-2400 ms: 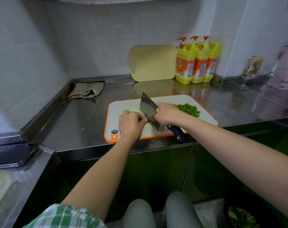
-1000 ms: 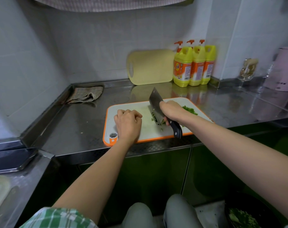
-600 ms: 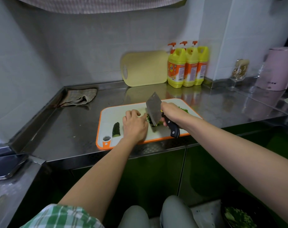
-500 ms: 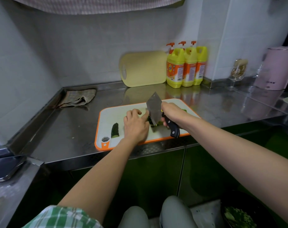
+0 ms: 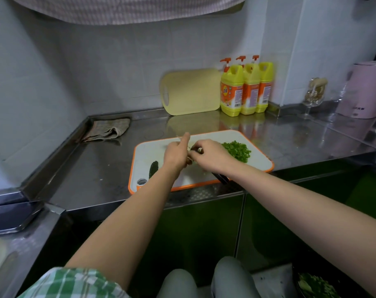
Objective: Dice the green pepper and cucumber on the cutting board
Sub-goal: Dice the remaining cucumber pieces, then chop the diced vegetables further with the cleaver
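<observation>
A small home kitchen.
A stainless-steel counter runs under white-tiled walls; three yellow pump bottles of detergent stand beside a pale yellow plastic board leaning on the wall, a crumpled brown dishcloth lies in the corner, and a white, orange-rimmed cutting board carries chopped green vegetable.

I saw the cutting board at the front edge of the counter. On it, diced pepper lay right and a cucumber piece left. Between them the left hand met the right hand, which apparently gripped the knife handle. Behind, a spare board leaned on the wall, with bottles just right of it and a cloth far left.
</observation>
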Demonstrator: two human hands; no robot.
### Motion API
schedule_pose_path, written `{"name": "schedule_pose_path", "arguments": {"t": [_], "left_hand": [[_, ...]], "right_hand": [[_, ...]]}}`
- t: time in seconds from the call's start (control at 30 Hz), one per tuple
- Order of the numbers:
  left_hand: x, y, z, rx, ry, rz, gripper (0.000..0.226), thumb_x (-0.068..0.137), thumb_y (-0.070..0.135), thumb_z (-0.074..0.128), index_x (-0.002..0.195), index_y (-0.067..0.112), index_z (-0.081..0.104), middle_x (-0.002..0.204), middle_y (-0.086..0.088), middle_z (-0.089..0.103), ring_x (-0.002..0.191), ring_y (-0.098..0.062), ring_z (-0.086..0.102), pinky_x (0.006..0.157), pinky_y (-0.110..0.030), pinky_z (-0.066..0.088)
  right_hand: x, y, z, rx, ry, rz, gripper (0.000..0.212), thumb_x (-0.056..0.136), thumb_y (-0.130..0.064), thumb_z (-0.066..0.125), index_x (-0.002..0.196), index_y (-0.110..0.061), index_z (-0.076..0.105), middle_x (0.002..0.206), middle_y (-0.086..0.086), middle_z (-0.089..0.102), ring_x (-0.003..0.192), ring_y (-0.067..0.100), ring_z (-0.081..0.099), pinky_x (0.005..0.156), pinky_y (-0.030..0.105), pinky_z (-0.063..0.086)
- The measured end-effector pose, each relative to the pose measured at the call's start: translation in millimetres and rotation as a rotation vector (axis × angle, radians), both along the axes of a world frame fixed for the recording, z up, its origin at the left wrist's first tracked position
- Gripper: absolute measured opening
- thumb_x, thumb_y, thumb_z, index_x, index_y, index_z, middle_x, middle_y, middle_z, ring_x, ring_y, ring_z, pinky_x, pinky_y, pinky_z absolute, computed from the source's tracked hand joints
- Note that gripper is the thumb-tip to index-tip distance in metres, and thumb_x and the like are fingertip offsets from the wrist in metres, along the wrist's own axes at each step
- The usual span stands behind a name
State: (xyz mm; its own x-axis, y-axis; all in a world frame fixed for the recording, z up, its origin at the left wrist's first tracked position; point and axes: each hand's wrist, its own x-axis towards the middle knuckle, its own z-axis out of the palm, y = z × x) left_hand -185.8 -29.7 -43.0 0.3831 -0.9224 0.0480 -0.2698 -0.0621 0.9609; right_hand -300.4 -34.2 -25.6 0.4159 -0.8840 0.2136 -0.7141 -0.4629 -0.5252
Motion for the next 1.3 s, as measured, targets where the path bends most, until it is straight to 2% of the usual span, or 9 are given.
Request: {"name": "schedule_pose_path", "arguments": {"t": [0.1,0.23,0.3,0.4,0.6,0.8,1.0,1.17,1.3], "left_hand": [[6.8,1.7,-7.3,0.007,0.098,0.077,0.032,0.099,0.012,0.037,0.070,0.006,0.049,0.065,-0.015,0.052,0.049,-0.023,0.045,0.045,-0.026,0.038],[15.1,9.4,-10.9,0.041,0.222,0.098,0.028,0.098,0.009,0.032,0.078,0.010,0.050,0.073,-0.011,0.053,0.061,-0.023,0.049,0.050,-0.028,0.042],[15.7,12.1,-13.3,0.052,0.254,0.096,0.028,0.097,0.009,0.032,0.078,0.012,0.052,0.071,-0.010,0.054,0.061,-0.022,0.049,0.053,-0.028,0.041],[15.8,10.5,-16.5,0.053,0.333,0.105,0.028,0.098,0.014,0.033,0.079,0.015,0.054,0.073,-0.008,0.056,0.062,-0.021,0.050,0.057,-0.030,0.042],[18.0,7.1,-16.0,0.054,0.384,0.137,0.028,0.100,0.020,0.033,0.082,0.016,0.054,0.074,-0.006,0.055,0.062,-0.018,0.049,0.055,-0.027,0.039],[22.6,7.9,-16.6,0.050,0.375,0.133,0.028,0.099,0.020,0.034,0.080,0.016,0.054,0.072,-0.006,0.056,0.064,-0.019,0.051,0.057,-0.027,0.040],[26.3,8.2,-18.1,0.056,0.301,0.132,0.029,0.099,0.022,0.033,0.082,0.016,0.055,0.083,-0.011,0.056,0.076,-0.024,0.052,0.065,-0.032,0.043],[32.0,9.4,-17.0,0.068,0.295,0.133,0.028,0.101,0.022,0.033,0.086,0.013,0.055,0.071,-0.007,0.053,0.061,-0.020,0.048,0.050,-0.025,0.035],[35.5,9.7,-19.0,0.063,0.263,0.115,0.029,0.099,0.022,0.033,0.082,0.014,0.054,0.070,-0.007,0.050,0.062,-0.020,0.045,0.052,-0.026,0.033]], "right_hand": [[2.6,5.6,-4.1,0.024,-0.014,0.089,0.029,0.094,-0.028,0.053,0.097,-0.003,0.068,0.091,0.017,0.069,0.084,0.033,0.064,0.073,0.039,0.051],[-5.8,-2.5,2.8,0.160,-0.260,0.019,0.038,0.101,-0.026,0.034,0.118,-0.006,0.062,0.110,0.019,0.063,0.104,0.035,0.061,0.078,0.035,0.046],[-10.2,-4.7,0.9,0.155,-0.215,0.049,0.044,0.105,-0.031,0.025,0.140,-0.020,0.051,0.136,0.016,0.046,0.131,0.029,0.041,0.097,0.031,0.033],[-7.8,0.3,-9.4,0.173,-0.127,0.133,0.045,0.105,-0.040,0.022,0.144,-0.038,0.042,0.152,0.008,0.024,0.143,0.026,0.018,0.116,0.042,0.015],[-1.7,8.5,-26.1,0.256,0.018,0.107,0.059,0.098,-0.059,0.022,0.153,-0.037,0.019,0.162,-0.004,-0.002,0.148,0.030,-0.007,0.116,0.044,0.001],[-6.7,10.2,-21.0,0.225,0.119,0.019,0.055,0.104,-0.047,0.017,0.155,-0.025,0.012,0.163,0.003,-0.007,0.148,0.024,-0.008,0.117,0.042,0.000],[12.9,-2.8,-25.0,0.194,0.137,0.134,0.063,0.093,-0.066,0.009,0.152,-0.043,0.018,0.162,-0.008,-0.007,0.148,0.025,-0.011,0.115,0.046,-0.001],[13.6,4.2,-14.8,0.231,0.180,0.063,0.054,0.105,-0.045,0.013,0.154,-0.023,0.017,0.163,0.005,-0.002,0.149,0.021,-0.006,0.117,0.041,0.000],[27.1,-2.7,-18.6,0.122,0.133,0.167,0.053,0.105,-0.043,0.016,0.155,-0.026,0.017,0.163,-0.010,0.001,0.148,0.011,0.000,0.115,0.041,0.003]]}}
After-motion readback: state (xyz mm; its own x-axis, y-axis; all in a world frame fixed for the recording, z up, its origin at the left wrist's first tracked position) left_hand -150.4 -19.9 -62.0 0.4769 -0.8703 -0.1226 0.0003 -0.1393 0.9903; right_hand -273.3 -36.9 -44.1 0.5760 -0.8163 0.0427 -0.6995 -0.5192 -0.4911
